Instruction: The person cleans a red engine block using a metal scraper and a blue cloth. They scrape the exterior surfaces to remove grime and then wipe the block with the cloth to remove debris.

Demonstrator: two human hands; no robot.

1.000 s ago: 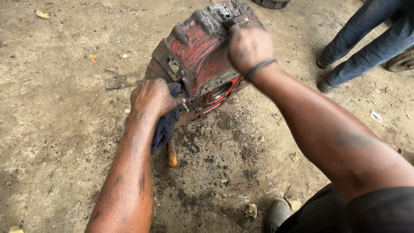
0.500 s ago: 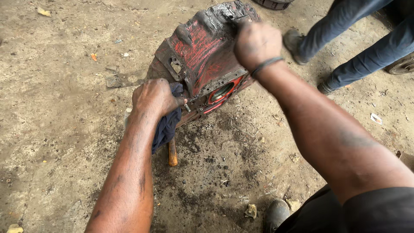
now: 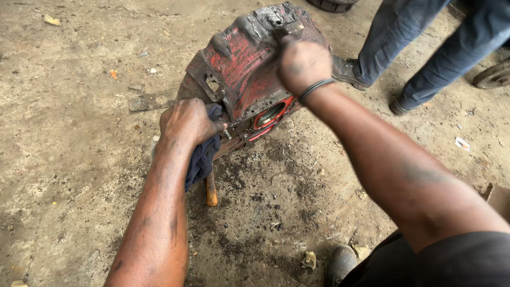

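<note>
Tilted on the dirt floor: grimy red cast-metal housing, long axis running up and away. Left hand clamped on dark blue rag at its near lower edge; right hand seemingly closed on the far top. Hands well apart.

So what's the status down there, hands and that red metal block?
Left hand presses dark rag against red metal casing. Right hand grips casing's top edge. Casing tilted on dirt floor. Wooden handle underneath; another person's legs close behind.
</note>
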